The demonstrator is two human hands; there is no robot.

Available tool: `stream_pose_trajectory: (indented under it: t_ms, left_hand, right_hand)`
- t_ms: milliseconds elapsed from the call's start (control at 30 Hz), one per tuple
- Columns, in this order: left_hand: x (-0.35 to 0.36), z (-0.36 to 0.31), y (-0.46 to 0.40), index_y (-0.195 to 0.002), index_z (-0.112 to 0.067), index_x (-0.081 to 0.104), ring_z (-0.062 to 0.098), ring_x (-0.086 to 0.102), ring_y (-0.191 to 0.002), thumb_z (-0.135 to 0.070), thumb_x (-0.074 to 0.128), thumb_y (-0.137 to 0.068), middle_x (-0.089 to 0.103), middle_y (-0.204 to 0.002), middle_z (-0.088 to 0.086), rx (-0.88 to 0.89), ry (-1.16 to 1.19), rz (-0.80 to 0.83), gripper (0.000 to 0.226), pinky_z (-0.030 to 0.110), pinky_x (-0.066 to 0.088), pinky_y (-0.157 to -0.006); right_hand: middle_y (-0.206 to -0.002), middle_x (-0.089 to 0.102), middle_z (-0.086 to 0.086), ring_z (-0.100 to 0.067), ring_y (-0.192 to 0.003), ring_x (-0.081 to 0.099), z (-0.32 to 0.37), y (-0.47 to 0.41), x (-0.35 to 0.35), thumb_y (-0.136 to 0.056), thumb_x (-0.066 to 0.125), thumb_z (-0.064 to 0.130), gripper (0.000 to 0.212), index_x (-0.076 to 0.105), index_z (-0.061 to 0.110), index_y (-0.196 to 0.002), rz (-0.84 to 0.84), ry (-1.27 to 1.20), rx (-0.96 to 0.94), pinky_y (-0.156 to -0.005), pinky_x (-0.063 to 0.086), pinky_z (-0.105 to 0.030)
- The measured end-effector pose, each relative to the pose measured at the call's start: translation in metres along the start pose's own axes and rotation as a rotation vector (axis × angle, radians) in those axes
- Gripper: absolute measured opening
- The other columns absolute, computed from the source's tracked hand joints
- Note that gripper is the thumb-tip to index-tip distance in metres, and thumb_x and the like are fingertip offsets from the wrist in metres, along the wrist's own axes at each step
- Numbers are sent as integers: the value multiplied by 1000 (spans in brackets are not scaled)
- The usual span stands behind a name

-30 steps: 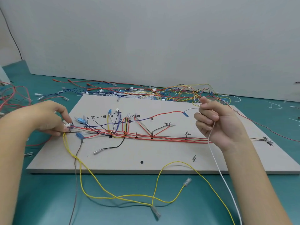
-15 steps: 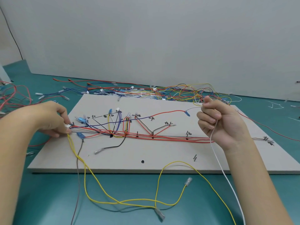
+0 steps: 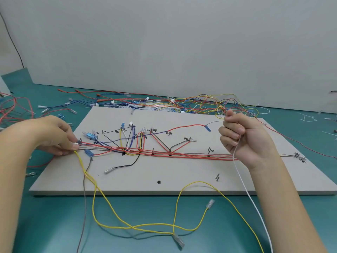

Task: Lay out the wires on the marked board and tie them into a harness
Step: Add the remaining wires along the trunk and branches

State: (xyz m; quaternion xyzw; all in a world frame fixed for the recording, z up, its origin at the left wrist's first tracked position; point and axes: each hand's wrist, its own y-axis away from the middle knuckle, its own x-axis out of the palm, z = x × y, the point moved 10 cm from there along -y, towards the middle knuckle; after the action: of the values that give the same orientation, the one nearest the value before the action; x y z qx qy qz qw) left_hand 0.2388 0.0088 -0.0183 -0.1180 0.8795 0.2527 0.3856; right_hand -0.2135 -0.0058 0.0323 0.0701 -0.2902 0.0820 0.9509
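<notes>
A grey marked board (image 3: 182, 172) lies on the teal table, with red, blue, black and yellow wires laid along its drawn lines in a bundle (image 3: 182, 154). My left hand (image 3: 52, 136) pinches the bundle's left end at a small white connector (image 3: 76, 143) on the board's left edge. My right hand (image 3: 244, 139) is raised over the board's right part, fingers curled round a thin white wire (image 3: 244, 185) that hangs down past my forearm. Yellow wires (image 3: 145, 225) trail from the left end and loop off the board's front edge.
A tangle of loose wires (image 3: 182, 104) lies behind the board against the grey wall. More red wires (image 3: 14, 110) lie at the far left. A grey wire (image 3: 83, 207) hangs off the front left. Cut tie ends (image 3: 308, 119) are scattered at the right.
My right hand has risen a little toward the board's far edge, drawing the white wire with it. The left hand stays pinched at the bundle's left end.
</notes>
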Motion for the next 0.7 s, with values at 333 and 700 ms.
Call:
stream_pose_trajectory:
  t_ms: [333,700]
  left_hand:
    - [-1,-15,7,-73,-3,68,24,57,-42,-1,89,-61,65,-50,11,78,-169,-118,24,28,50,-52]
    - [3,-27,18,-84,-10,69,18,67,-45,-18,96,-51,73,-67,5,111,-312,-101,44,28,53,-56]
  right_hand:
    - [-48,25,9,-8,-41,21,-1,0,2,-73,59,6,16,58,18,-83,19,26,-1,-35,17,-18]
    - [-40,30,2,-19,-85,71,14,-3,-13,-87,47,-3,18,61,8,-92,-167,211,-196,-77,57,-32]
